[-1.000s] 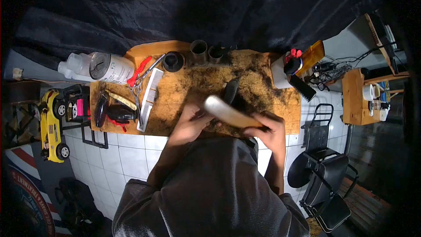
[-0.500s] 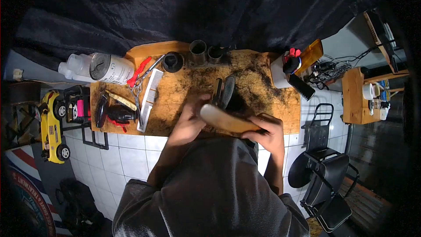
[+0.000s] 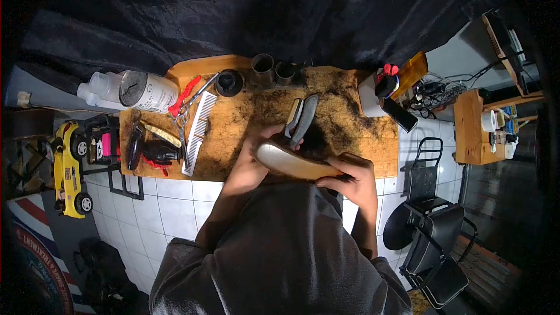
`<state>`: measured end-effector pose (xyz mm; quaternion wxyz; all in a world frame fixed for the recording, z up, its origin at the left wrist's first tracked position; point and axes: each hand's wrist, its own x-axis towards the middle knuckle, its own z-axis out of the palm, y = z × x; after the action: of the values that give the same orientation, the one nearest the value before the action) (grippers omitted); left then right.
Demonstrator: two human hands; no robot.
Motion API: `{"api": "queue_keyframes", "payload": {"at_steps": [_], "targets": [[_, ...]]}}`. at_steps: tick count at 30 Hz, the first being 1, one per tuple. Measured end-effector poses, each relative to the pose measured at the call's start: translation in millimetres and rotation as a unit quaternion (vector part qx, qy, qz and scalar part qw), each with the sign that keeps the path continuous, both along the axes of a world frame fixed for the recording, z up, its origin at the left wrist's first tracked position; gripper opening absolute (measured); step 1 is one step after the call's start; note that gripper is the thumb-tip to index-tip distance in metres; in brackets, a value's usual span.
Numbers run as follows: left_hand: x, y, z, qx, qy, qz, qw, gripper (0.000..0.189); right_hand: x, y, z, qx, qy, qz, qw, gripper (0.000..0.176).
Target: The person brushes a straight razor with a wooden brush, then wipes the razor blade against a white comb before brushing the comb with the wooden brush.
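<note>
Near the front edge of the hair-strewn wooden table (image 3: 233, 134), my right hand (image 3: 356, 179) is closed round the narrow end of a brush (image 3: 297, 163) with a curved, light brown back. The brush's wide end reaches left, in front of my left hand (image 3: 251, 154). My left hand is wrapped round a dark clipper-like tool (image 3: 304, 118) that points up and away, with a pale metallic strip beside it. The brush partly hides the left fingers. The brush's bristles are out of sight.
On the left lie a white comb (image 3: 199, 133), scissors (image 3: 182, 119), a black trimmer (image 3: 135, 147) and a large can (image 3: 149, 91). Two dark cups (image 3: 263, 70) stand at the back. A white container (image 3: 371, 96) with combs is at the right.
The brush has shifted left and slightly down, its wide end now lower. The tool in my left hand has tilted to the right, and its pale strip shows more.
</note>
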<state>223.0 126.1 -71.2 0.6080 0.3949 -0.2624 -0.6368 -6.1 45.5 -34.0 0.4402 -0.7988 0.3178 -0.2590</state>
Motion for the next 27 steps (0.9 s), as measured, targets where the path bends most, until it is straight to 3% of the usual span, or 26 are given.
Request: {"api": "queue_keyframes", "payload": {"at_steps": [3,4,7,10,13,14,15,17,18,23,26,27], "targets": [[0.2,-1.2,10.8,0.032,-0.141,-0.021,0.989,0.037,2.1,-3.3,-1.2,-0.049,0.042,-0.102,0.993,0.042],[-1.2,-0.7,9.4,0.018,-0.074,-0.011,0.997,0.032,3.3,-7.1,-1.3,-0.066,0.032,-0.151,0.986,0.040],[-6.6,-1.8,14.3,0.004,-0.021,0.025,0.999,0.027,5.7,-15.3,-2.9,-0.114,0.001,-0.279,0.953,0.041],[-8.2,-1.9,18.8,0.014,0.085,0.046,0.995,0.025,-1.0,-14.0,0.5,-0.061,-0.005,-0.278,0.959,0.040],[-10.0,-4.3,16.1,0.015,0.058,0.064,0.996,0.028,-9.8,-11.1,1.0,-0.028,-0.014,-0.093,0.995,0.041],[-7.2,2.9,-5.1,-0.057,-0.037,0.076,0.995,0.029,-9.0,-8.2,3.5,-0.014,0.009,-0.051,0.999,0.043],[-7.7,2.3,-2.0,-0.044,-0.050,0.072,0.995,0.030,-6.8,-8.4,-2.6,-0.048,-0.017,-0.015,0.999,0.045],[-8.3,1.1,7.2,-0.017,-0.078,0.063,0.995,0.031,-4.1,-6.1,-2.7,-0.011,0.019,-0.052,0.998,0.045],[-1.6,-3.3,5.6,0.016,-0.136,-0.011,0.991,0.036,-5.0,-8.0,-6.4,-0.021,0.025,-0.098,0.995,0.044],[-6.0,-2.4,7.1,0.000,-0.047,0.019,0.999,0.029,-1.5,-18.2,-2.8,-0.120,0.009,-0.287,0.950,0.042],[-10.5,-5.5,13.1,0.019,-0.011,0.048,0.999,0.027,-1.5,-16.8,1.6,-0.098,-0.039,-0.299,0.948,0.042],[-11.4,-6.5,15.6,0.031,0.002,0.059,0.998,0.027,-4.0,-15.5,-0.6,-0.082,-0.038,-0.257,0.962,0.042]]}}
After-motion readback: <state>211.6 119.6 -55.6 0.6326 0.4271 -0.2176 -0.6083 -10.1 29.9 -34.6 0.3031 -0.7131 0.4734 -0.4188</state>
